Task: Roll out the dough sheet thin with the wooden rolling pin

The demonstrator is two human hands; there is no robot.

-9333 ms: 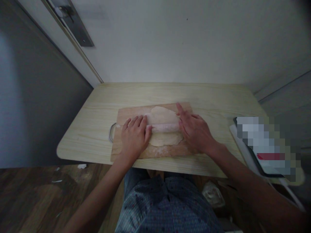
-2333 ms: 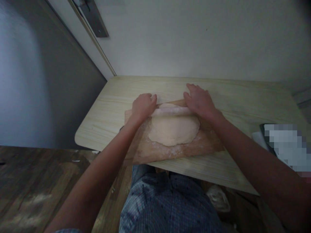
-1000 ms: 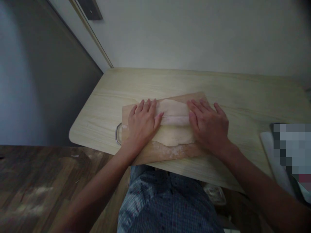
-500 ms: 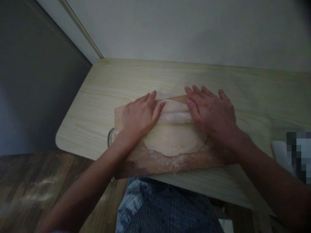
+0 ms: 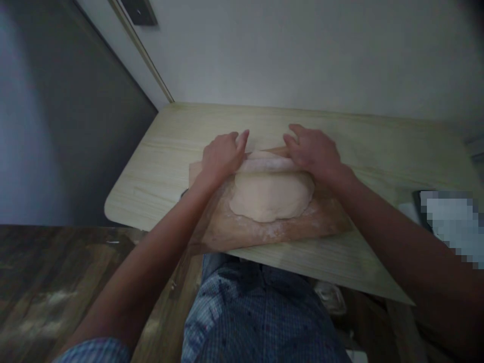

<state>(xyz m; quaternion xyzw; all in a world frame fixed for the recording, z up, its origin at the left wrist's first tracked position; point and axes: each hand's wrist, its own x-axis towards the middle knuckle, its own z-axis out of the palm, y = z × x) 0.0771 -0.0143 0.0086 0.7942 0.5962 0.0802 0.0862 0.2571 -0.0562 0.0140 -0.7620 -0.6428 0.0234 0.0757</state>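
A pale, flour-dusted rolling pin (image 5: 269, 164) lies across the far part of a flattened sheet of dough (image 5: 272, 196). My left hand (image 5: 224, 155) grips the pin's left end, its thumb pointing up and away from me. On the right end sits my right hand (image 5: 313, 151), fingers curled over the pin. Both ends of the pin are hidden beneath the hands. Under the dough is a wooden cutting board (image 5: 227, 237) with loose flour along its near side. A little of the dough shows beyond the pin.
The board lies at the front edge of a light wooden table (image 5: 378, 146), which meets a white wall (image 5: 302, 55). A blurred-out device (image 5: 449, 217) lies at the right. A clear container (image 5: 330, 297) is below the table edge.
The rolling pin has moved away from me towards the dough's far edge. My hands, flat with fingers stretched before, now curl over it. The camera view has shifted a little.
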